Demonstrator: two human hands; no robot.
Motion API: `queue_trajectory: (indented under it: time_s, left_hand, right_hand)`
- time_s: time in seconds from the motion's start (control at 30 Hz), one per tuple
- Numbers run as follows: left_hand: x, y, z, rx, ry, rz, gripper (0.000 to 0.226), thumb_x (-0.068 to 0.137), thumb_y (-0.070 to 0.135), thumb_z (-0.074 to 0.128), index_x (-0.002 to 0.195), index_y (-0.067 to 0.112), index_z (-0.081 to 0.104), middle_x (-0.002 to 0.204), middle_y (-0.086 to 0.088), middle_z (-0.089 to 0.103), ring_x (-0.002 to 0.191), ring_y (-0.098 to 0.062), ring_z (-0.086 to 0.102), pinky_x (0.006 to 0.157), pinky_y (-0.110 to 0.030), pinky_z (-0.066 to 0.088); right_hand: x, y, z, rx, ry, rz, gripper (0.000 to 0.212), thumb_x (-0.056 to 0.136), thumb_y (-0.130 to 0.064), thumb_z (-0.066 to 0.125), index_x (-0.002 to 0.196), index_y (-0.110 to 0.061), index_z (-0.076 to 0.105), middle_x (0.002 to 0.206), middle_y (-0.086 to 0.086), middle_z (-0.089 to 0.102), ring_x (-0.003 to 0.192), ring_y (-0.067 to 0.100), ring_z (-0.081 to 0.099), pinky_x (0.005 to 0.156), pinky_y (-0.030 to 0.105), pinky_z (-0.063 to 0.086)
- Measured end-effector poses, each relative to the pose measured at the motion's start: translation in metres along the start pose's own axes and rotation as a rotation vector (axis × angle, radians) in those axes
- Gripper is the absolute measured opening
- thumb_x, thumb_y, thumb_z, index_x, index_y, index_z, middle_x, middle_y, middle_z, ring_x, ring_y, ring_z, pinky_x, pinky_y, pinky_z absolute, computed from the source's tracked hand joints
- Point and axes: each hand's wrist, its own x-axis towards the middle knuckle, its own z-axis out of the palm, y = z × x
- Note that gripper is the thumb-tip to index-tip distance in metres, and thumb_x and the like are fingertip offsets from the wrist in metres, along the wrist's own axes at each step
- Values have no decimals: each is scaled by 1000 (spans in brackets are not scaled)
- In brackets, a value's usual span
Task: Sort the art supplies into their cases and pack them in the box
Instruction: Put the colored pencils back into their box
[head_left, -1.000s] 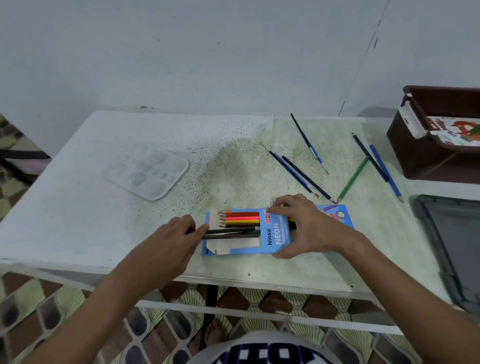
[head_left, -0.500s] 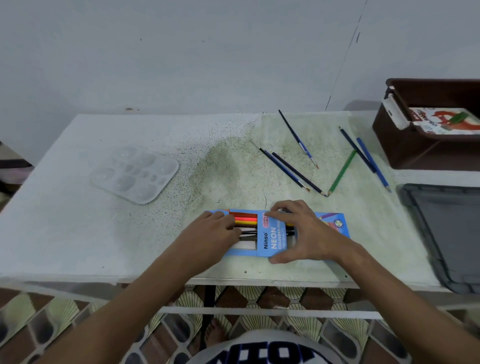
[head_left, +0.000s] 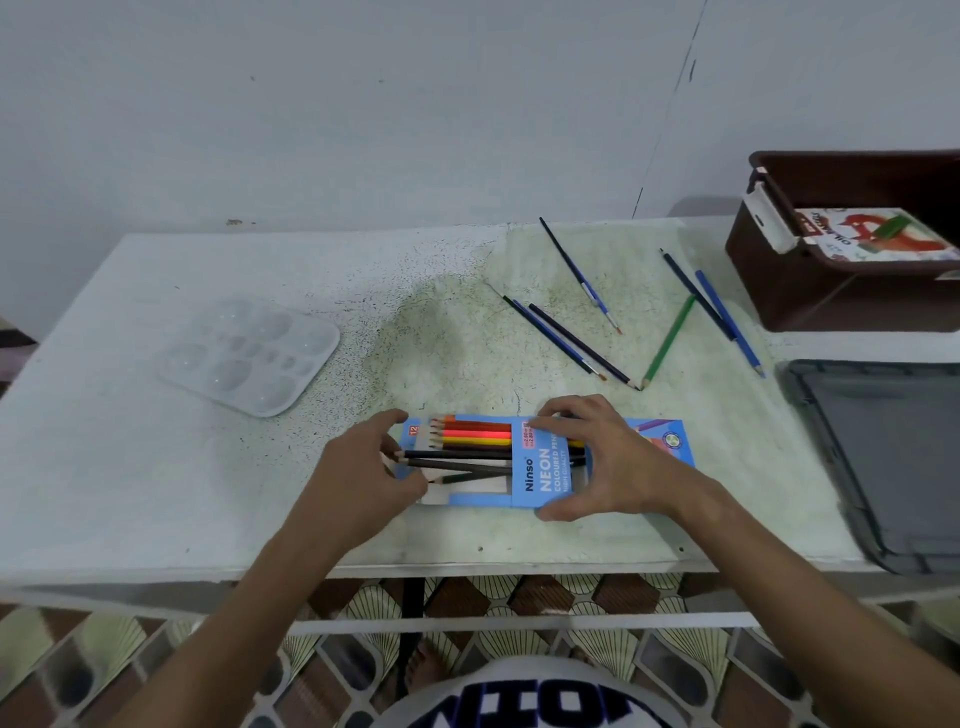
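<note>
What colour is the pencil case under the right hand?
Light blue pencil case, white lettering; head view.

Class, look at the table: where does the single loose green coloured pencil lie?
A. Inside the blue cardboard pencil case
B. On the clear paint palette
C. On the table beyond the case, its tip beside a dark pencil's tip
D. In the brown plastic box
C: the loose green coloured pencil lies on the speckled white table beyond the blue cardboard pencil case, tip meeting the dark pencil.

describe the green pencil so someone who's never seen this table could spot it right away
Start at the brown box on the table's far right corner. To its left lie loose pencils and brushes; the green pencil sits among them, slanting, tip toward the person. It is the only green one; its neighbours are blue or dark.
</note>
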Motion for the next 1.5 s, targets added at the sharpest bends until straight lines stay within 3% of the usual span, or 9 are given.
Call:
queue_trajectory:
  time_s: [0.1, 0.2, 0.3, 0.4, 0.6, 0.77, 0.93, 1.2, 1.5]
  left_hand:
    - [2, -10, -3, -199, -69, -80, 49, 77, 13, 72, 122, 27, 58, 87, 6, 66, 63, -7, 66, 57, -24, 54]
    - [0, -18, -2, -77, -30, -32, 48, 79, 16, 73, 122, 29, 56, 97, 8, 62, 74, -6, 62, 62, -14, 45]
    - [-3, -23, 0, 224, 60, 279, 44, 80, 19, 74, 121, 27, 60, 113, 3, 52, 95, -12, 52, 83, -24, 39]
    - [0, -22, 5, 497, 56, 564, 22, 84, 32, 59, 102, 27, 71, 102, 8, 64, 93, -17, 57, 80, -33, 36]
    - [5, -4, 11, 434, -120, 516, 44, 84, 56, 34, 93, 35, 72, 89, 17, 65, 86, -11, 55, 77, -35, 31]
    - [8, 2, 14, 285, -120, 440, 30, 89, 40, 61, 112, 23, 69, 104, 6, 64, 87, -15, 60, 76, -32, 47]
    - [14, 3, 12, 235, -221, 469, 21, 88, 35, 63, 97, 20, 73, 99, 8, 63, 86, -10, 58, 76, -32, 49]
    - [13, -2, 16, 235, -371, 420, 41, 87, 57, 41, 111, 38, 69, 107, 15, 47, 102, -3, 39, 88, -32, 26]
    - [22, 12, 21, 535, -145, 538, 28, 91, 37, 59, 117, 33, 64, 115, 4, 52, 109, -17, 48, 101, -42, 25]
  right_hand:
    - [3, 0, 0, -32, -33, -8, 89, 58, -51, 86, 137, -33, 47, 133, -16, 35, 126, 6, 26, 109, 27, 25]
    - [6, 0, 0, -43, -38, -15, 88, 59, -50, 86, 137, -34, 47, 135, -15, 34, 126, 6, 24, 108, 26, 21]
    - [5, 2, 1, -41, -18, -24, 87, 59, -50, 86, 136, -32, 48, 134, -15, 35, 126, 5, 25, 107, 25, 19]
    - [5, 4, 2, -33, -11, -30, 88, 59, -50, 87, 136, -30, 50, 134, -15, 36, 125, 6, 27, 107, 26, 21]
    - [4, 4, 3, -10, -10, -28, 88, 58, -51, 86, 135, -30, 51, 134, -15, 37, 126, 6, 27, 112, 33, 23]
    - [4, 4, 3, 1, -15, -24, 88, 57, -50, 87, 135, -29, 51, 134, -14, 38, 125, 7, 27, 112, 34, 24]
    - [5, 5, 3, -1, -14, -24, 88, 57, -50, 88, 134, -31, 51, 133, -15, 38, 124, 6, 28, 111, 31, 24]
    - [5, 6, 2, -2, -17, -24, 88, 57, -51, 87, 135, -31, 51, 134, -15, 37, 126, 6, 27, 112, 32, 23]
    - [5, 7, 1, -4, -13, -15, 88, 58, -50, 87, 135, -29, 51, 135, -14, 38, 126, 5, 27, 112, 31, 24]
